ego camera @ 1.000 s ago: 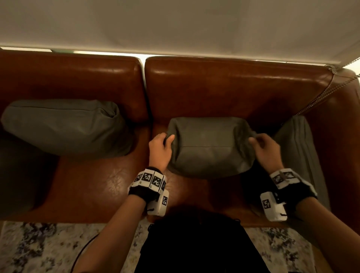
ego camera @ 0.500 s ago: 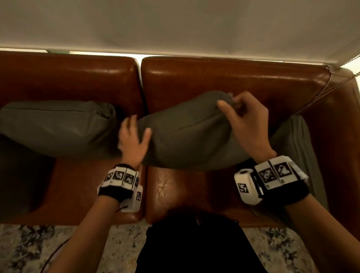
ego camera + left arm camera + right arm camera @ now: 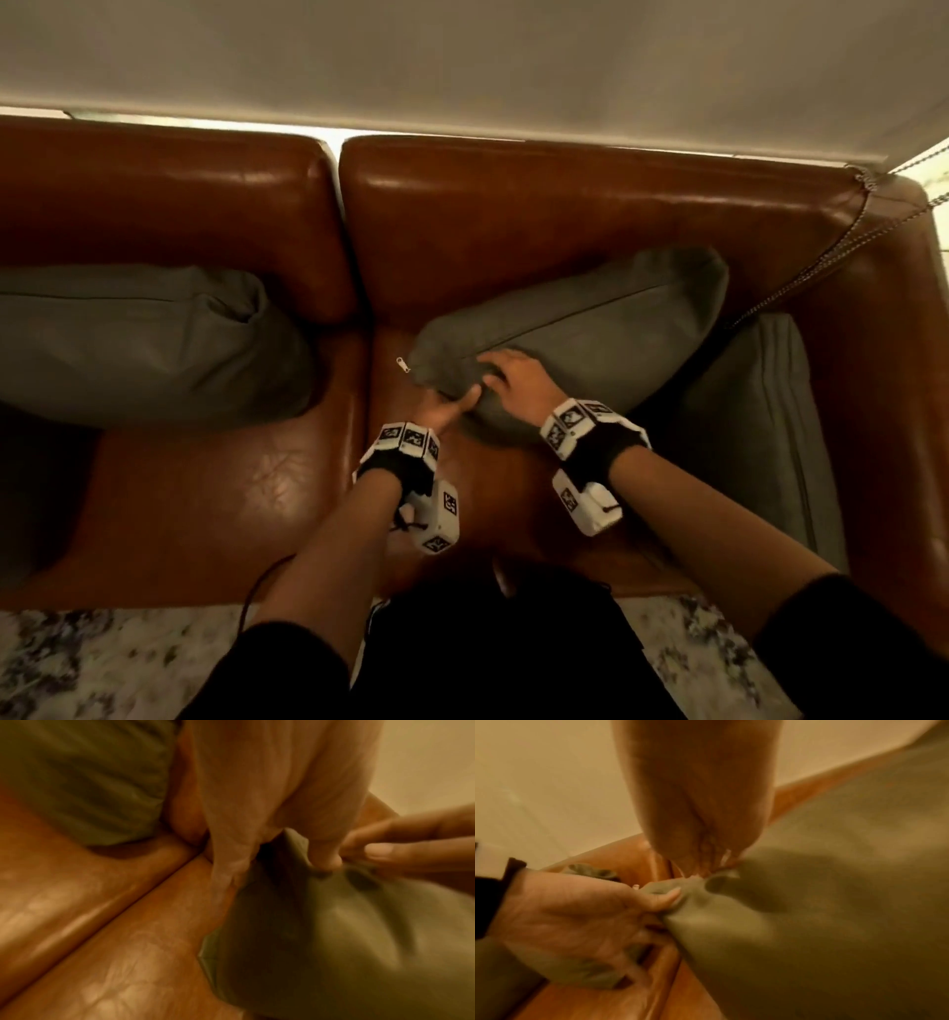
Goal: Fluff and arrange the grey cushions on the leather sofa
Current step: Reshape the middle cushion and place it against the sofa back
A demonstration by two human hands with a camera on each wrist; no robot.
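A grey cushion [image 3: 580, 329] lies tilted on the right seat of the brown leather sofa [image 3: 513, 216], its far corner raised toward the backrest. Both hands meet at its near left corner. My left hand [image 3: 449, 406] pinches the fabric there, thumb on top, as the right wrist view shows at the cushion [image 3: 821, 902]. My right hand [image 3: 513, 377] grips the same corner from above with curled fingers. A zip pull [image 3: 403, 364] sticks out at the corner. The left wrist view shows the cushion [image 3: 347, 943] bunched under the fingers.
A second grey cushion [image 3: 138, 339] leans against the left backrest. A third grey cushion [image 3: 760, 426] stands against the right armrest. A bead chain [image 3: 821, 257] hangs across the right corner. A patterned rug [image 3: 102, 663] lies in front of the sofa.
The cushion was lifted and swung to the left, then set back on the right seat, tilted. Both hands moved from its two ends to its near left corner.
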